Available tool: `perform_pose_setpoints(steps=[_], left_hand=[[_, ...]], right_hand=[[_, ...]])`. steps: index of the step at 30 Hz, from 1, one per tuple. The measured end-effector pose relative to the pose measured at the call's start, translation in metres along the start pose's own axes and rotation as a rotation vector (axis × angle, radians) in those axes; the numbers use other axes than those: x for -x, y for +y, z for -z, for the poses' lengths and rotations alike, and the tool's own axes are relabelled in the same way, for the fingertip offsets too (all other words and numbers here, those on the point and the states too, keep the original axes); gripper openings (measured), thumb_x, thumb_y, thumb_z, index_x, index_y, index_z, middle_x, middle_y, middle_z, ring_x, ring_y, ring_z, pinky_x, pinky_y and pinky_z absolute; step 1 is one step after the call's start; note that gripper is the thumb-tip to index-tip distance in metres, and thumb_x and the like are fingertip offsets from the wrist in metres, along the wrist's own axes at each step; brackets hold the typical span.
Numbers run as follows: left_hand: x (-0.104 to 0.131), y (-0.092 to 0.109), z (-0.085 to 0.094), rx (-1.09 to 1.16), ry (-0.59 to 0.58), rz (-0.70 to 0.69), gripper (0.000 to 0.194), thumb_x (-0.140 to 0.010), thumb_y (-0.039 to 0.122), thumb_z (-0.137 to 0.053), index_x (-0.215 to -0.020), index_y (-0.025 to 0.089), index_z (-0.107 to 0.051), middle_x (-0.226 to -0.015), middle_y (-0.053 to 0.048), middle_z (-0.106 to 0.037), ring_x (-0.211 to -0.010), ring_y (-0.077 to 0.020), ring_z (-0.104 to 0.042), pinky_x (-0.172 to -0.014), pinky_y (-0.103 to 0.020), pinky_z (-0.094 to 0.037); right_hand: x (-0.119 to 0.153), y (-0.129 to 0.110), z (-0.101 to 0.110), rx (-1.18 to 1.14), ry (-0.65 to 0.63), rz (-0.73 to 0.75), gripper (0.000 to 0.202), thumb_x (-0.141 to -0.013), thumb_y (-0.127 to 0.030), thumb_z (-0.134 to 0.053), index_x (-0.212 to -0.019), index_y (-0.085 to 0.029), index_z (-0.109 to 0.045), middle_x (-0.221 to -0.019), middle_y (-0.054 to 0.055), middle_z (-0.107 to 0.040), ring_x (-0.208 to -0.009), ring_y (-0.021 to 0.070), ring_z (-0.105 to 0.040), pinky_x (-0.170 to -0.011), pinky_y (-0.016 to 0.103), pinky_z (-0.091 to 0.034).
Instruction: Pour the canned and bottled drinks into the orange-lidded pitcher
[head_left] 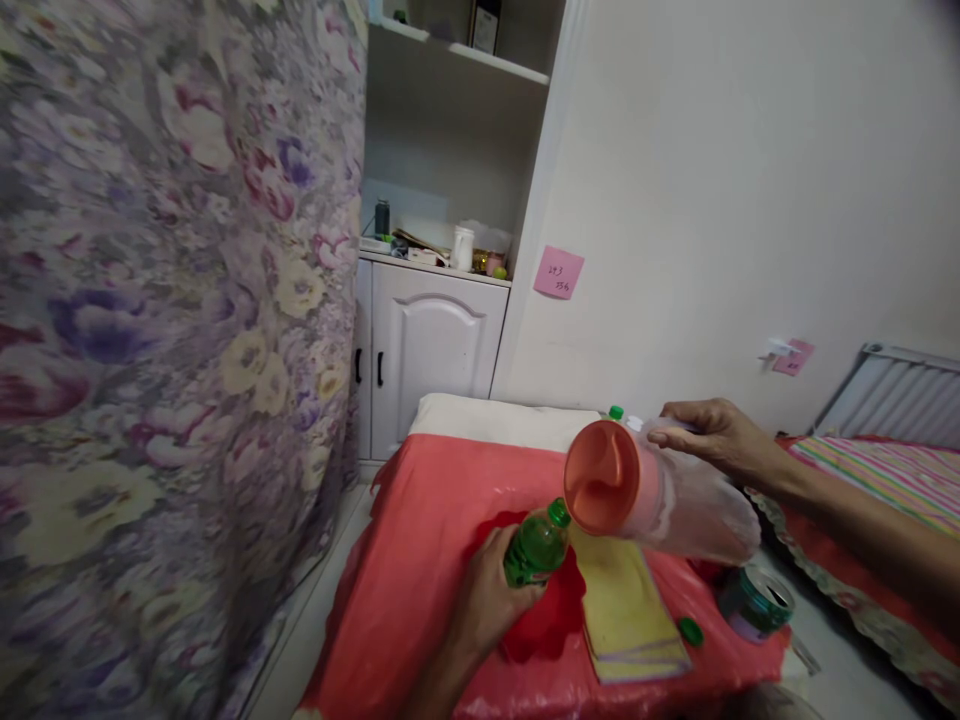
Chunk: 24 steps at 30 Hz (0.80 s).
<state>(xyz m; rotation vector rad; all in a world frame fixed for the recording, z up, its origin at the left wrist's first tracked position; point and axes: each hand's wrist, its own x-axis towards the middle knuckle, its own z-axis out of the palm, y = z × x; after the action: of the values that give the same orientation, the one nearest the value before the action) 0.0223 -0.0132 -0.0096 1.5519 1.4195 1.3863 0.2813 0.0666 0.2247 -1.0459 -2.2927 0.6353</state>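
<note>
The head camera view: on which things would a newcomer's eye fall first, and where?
Probably first on the large clear pitcher, tipped nearly sideways in the right hand, its orange top toward the camera. Just to its left in the picture, the left hand holds a green bottle, seen against a red scalloped dish. A flowered curtain covers the picture's left side.

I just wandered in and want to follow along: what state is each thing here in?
Pitcher: tipped, in the grip of the right hand
Green bottle: in the grip of the left hand; can't tell if capped
Red bowl: on the red table cover
Green cap: loose
Yellow cloth: folded, lying flat
Can: upright, top opened
Cabinet door: shut
</note>
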Motion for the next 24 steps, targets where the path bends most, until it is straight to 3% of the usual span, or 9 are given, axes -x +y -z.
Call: perform_pose_setpoints(steps=[24], left_hand=[[0.002,0.007,0.003,0.013,0.001,-0.003,0.056,-0.059,0.009,-0.070,-0.114,0.018,-0.063,-0.109,-0.007,-0.070,-0.099,-0.0241,-0.065,-0.087,-0.036,-0.050]], right_hand=[[-0.003,-0.011,0.001,0.037,-0.002,0.003,0.046,-0.080,-0.061,-0.065,-0.062,-0.020,-0.054,-0.056,-0.005,-0.044,-0.053,0.0105,-0.038,-0.047,0.024,-0.027]])
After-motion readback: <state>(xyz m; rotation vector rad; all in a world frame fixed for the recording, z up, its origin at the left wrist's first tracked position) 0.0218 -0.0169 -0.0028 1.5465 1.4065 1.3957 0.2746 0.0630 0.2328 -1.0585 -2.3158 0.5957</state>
